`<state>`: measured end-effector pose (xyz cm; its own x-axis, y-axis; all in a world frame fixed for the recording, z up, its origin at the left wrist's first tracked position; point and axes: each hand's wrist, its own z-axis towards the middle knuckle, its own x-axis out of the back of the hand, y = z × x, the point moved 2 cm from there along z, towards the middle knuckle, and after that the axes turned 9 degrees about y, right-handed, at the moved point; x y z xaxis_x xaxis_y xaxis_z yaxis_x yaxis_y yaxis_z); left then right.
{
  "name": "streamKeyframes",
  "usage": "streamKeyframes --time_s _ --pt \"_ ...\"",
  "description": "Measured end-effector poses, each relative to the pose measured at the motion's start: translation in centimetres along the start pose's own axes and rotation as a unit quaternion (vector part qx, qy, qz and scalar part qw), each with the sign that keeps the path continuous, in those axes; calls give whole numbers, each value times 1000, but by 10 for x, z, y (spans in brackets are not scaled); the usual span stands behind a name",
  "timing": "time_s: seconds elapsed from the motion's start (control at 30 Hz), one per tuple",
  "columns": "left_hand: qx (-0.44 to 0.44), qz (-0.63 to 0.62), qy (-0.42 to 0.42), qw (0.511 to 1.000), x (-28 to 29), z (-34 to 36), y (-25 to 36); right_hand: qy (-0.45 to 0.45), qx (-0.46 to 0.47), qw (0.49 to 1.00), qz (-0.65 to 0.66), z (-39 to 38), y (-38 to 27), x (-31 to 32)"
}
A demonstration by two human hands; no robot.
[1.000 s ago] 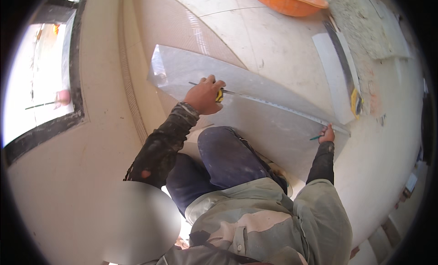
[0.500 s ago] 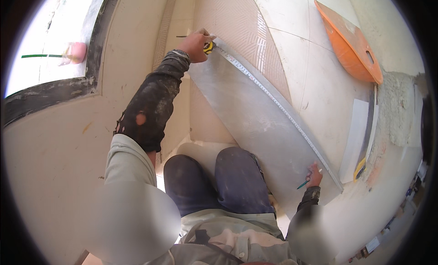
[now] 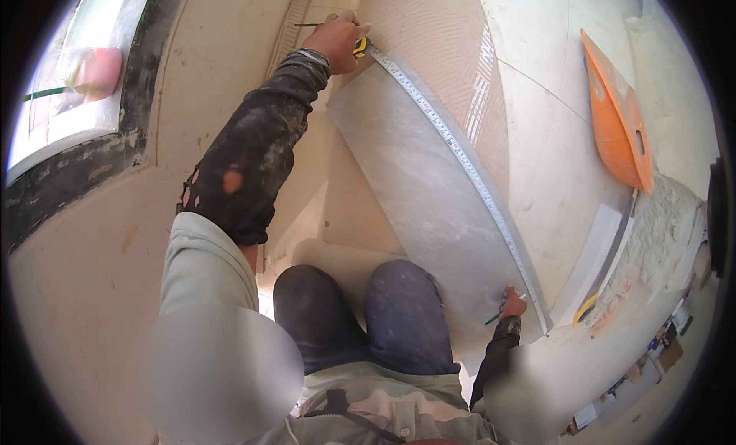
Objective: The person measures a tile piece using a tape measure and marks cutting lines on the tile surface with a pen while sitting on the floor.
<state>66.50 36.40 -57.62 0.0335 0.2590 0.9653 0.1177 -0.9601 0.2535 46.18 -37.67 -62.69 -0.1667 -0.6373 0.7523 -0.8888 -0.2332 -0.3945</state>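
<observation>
A long grey tile slab lies slanting in front of my knees, from upper left to lower right. At its far end my left hand grips a yellow and black tape measure. A thin dark stick juts out to the left of that hand; whether I hold it cannot be seen. The drawn-out white blade runs along the slab's right edge to the near corner. Close to that corner my right hand holds a green pencil, its tip pointing left over the slab.
An orange plastic tub leans at the far right. Below it is a pale strip beside a yellow-handled tool. A ridged beige tile back lies beyond the slab. At upper left, a dark-framed opening contains a pink container.
The view has shifted, so the tub sits farther right and lower. Both hands keep their grips. The blade looks more bowed, and my right hand appears slightly farther left.
</observation>
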Motion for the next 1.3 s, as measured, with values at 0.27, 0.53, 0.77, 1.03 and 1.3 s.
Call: streamKeyframes --time_s 0.27,0.53,0.77,1.03,1.3 --pt "-16 -8 -4 1000 -10 6 -16 16 -14 1000 13 -16 3 -5" --pt "-29 -56 -25 998 -4 27 6 56 -35 997 39 -6 26 -5" --pt "-61 -32 -72 995 -13 27 -9 111 23 993 31 0 20 -21" --pt "-45 117 -155 980 -4 23 9 141 38 989 -3 -12 13 -26" --pt "-73 223 -200 951 6 33 44 105 25 994 -23 -15 2 -8"
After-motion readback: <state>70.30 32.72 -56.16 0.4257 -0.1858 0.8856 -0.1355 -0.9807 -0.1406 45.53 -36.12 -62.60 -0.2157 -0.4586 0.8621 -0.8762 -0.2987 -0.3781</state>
